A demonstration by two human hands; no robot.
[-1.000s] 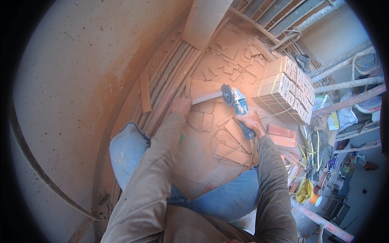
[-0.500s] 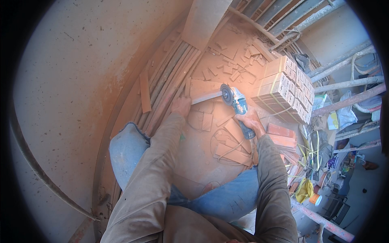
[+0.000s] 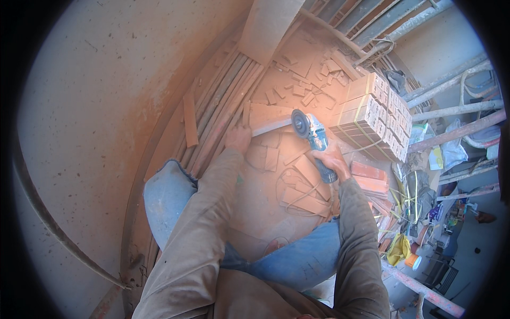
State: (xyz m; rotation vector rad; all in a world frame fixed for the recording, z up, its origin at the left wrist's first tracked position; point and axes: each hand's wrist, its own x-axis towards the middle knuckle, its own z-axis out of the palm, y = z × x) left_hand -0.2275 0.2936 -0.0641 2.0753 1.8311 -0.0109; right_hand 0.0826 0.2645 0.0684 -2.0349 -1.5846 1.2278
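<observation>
In my right hand is a blue angle grinder, its body gripped with the fingers wrapped round it. The dark round disc of the grinder is at the right end of a tile with a pale edge. My left hand is closed over that tile's left end; the fingertips are partly hidden. Whether the disc touches the tile, I cannot tell. Reddish dust hazes the floor around both hands.
Strapped stacks of tiles stand to the right. Broken tile pieces are scattered ahead, and cut strips lie by a cable below the grinder. Long poles run along the wall at left. Metal scaffold tubes are at far right.
The grinder has shifted slightly to the right with my right hand, and its disc face shows a little more. My left hand stays on the tile almost unmoved.
</observation>
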